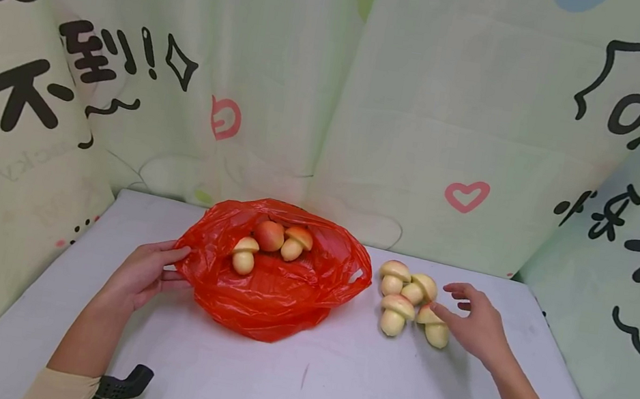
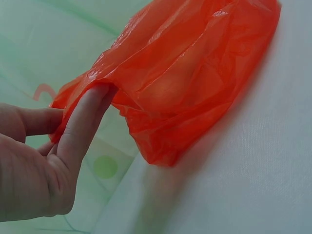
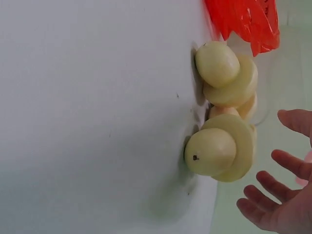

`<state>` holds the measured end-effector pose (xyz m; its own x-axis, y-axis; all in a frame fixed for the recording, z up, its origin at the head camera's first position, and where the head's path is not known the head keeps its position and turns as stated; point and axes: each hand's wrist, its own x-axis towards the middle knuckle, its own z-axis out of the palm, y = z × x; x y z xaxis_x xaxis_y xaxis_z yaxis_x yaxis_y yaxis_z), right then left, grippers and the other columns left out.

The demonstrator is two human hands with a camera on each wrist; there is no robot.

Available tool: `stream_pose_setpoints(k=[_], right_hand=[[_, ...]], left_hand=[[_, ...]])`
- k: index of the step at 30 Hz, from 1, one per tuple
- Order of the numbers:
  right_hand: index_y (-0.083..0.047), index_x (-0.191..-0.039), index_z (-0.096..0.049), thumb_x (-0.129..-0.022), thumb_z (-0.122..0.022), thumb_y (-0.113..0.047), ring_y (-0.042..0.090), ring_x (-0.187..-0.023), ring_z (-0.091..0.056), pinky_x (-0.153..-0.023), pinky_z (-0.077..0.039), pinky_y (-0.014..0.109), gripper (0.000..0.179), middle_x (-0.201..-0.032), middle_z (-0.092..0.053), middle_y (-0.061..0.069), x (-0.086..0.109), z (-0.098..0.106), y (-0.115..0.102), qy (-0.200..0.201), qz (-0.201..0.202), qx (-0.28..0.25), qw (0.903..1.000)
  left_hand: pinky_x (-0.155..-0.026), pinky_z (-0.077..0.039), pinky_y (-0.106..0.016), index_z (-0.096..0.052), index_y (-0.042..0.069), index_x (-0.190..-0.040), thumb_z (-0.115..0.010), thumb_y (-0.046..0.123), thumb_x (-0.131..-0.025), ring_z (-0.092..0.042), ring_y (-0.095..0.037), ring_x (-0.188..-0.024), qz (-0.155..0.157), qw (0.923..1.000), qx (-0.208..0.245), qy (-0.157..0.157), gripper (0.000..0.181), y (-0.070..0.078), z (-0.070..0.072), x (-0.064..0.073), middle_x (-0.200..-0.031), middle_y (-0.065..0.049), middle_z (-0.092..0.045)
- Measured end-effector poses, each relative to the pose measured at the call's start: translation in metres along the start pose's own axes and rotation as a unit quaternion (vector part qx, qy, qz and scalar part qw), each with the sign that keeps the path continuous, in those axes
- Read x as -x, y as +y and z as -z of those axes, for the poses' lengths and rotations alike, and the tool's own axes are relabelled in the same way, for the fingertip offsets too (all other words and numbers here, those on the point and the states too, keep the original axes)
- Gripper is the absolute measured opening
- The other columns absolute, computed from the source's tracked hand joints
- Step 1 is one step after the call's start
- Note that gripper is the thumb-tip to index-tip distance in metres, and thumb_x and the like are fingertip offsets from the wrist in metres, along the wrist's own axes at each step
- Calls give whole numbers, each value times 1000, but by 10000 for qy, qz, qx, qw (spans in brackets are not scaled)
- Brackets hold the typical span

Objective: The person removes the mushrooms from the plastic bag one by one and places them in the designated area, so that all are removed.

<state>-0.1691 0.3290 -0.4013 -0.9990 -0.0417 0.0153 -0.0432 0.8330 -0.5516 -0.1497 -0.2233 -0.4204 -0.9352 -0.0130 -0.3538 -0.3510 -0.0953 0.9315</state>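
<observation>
A red plastic bag (image 1: pixel 275 289) lies open on the white table (image 1: pixel 329 387). Three toy mushrooms (image 1: pixel 269 236) sit in its mouth. My left hand (image 1: pixel 160 269) pinches the bag's left rim; in the left wrist view the rim (image 2: pixel 97 78) runs between thumb and forefinger (image 2: pixel 83 122). To the right of the bag, several more mushrooms (image 1: pixel 396 313) lie in a cluster. My right hand (image 1: pixel 465 311) hovers at that cluster with its fingers spread, and the thumb touches the nearest mushroom (image 1: pixel 435 330). The right wrist view has two mushrooms (image 3: pixel 214 151) just ahead of the open fingers (image 3: pixel 273 195).
Pale green cloth (image 1: pixel 433 106) printed with black characters and pink hearts hangs close behind and on both sides of the table. Bare tabletop stretches from the bag to the front edge. A corner of the bag (image 3: pixel 248 19) shows beyond the mushrooms.
</observation>
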Motion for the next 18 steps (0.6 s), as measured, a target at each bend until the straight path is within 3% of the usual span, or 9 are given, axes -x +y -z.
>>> stream_pose_setpoints(k=[4, 8, 18], right_hand=[[-3, -137, -58, -99, -71, -36, 47, -123, -57, -94, -57, 57, 51, -137, -59, 26, 0, 1, -9, 294, 76, -133, 9994], [-5, -132, -62, -98, -72, -35, 41, -116, -61, -88, -57, 42, 46, -132, -61, 22, -1, 1, -19, 517, 178, -217, 9983], [-5, -127, -65, -97, -76, -31, 34, -108, -63, -80, -55, 24, 42, -128, -64, 19, -7, -10, -45, 697, 450, -496, 9953]], left_hand=[[-85, -64, -36, -37, 4, -160, -57, 31, -108, -79, -16, -93, 17, 10000, 11, -13, 62, 0, 0, 0, -135, -12, -63], [-86, -64, -36, -36, 4, -160, -57, 31, -108, -79, -17, -93, 32, 10000, 12, -13, 63, 0, -1, 0, -139, -16, -60], [-88, -63, -38, -37, 5, -160, -57, 30, -108, -79, -16, -93, 37, 10000, -8, 6, 62, 0, -1, 0, -144, -19, -56]])
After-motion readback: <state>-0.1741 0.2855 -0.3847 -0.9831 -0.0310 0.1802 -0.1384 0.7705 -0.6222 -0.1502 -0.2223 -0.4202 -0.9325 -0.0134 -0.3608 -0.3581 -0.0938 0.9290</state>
